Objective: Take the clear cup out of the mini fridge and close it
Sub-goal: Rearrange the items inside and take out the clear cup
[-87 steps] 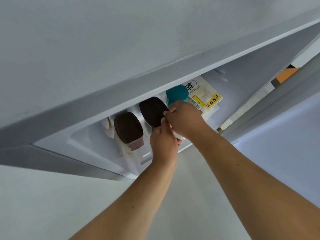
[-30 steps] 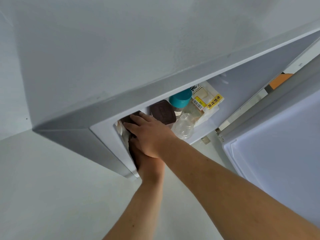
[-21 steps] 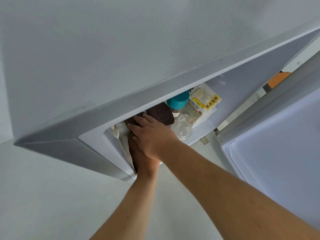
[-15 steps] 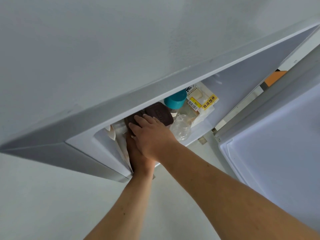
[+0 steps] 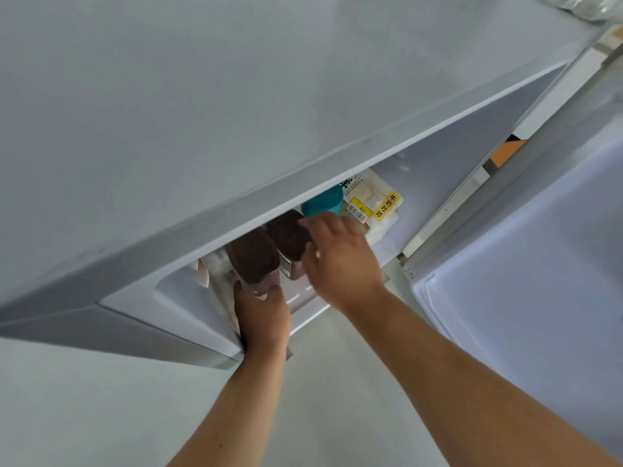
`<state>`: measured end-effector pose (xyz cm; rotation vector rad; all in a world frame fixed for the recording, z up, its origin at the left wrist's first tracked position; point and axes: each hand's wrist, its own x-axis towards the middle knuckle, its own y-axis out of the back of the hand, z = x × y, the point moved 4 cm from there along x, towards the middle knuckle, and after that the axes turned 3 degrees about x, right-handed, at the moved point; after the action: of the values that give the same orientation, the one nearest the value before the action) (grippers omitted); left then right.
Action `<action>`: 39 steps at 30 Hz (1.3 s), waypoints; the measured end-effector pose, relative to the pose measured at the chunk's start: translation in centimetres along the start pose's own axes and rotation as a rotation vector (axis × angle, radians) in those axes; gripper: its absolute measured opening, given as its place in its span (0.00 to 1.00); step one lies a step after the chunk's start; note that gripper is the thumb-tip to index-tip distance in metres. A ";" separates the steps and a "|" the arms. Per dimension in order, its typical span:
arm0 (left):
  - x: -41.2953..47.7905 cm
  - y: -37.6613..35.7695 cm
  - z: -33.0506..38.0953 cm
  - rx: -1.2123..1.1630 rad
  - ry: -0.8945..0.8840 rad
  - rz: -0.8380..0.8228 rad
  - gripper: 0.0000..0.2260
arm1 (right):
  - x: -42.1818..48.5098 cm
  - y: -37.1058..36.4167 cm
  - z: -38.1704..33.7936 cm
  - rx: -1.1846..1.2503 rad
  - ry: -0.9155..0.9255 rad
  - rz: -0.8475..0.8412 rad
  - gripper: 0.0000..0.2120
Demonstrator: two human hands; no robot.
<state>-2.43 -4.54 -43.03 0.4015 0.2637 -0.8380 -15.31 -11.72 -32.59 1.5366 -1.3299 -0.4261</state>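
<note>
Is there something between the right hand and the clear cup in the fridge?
The clear cup does not show in this view. The right hand reaches in beside two brown-lidded containers, toward the teal lid, and covers what lies behind it. Nothing visible blocks the way out: the door stands open.

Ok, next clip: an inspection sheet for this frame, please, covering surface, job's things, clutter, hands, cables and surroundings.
Surface: mini fridge seen from above, pale shelf inside.
Job's things: clear cup not visible now; fridge door open at right.
Clutter: two brown-lidded containers, teal lid, bagged bread with yellow label.
Hands: left hand grips the nearer brown-lidded container; right hand blurred, fingers spread, holding nothing visible.
Cables: nothing seen.
Surroundings: pale floor; orange object behind the door.
</note>
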 end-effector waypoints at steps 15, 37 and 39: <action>-2.6 -1.1 0.0 0.480 -0.046 -0.438 0.06 | -1.3 -1.0 6.9 -0.122 -0.266 -0.297 0.30; 0.4 -14.9 4.7 1.455 -0.757 -0.551 0.43 | -11.9 6.0 9.1 -0.020 -0.404 -0.218 0.28; 0.6 -15.5 4.7 1.475 -0.721 -0.577 0.42 | -12.4 6.2 9.4 -0.017 -0.414 -0.228 0.28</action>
<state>-13.55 -16.30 -42.77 1.3728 -1.0470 -1.5990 -29.96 -4.27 -35.46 1.6491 -1.4579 -0.9374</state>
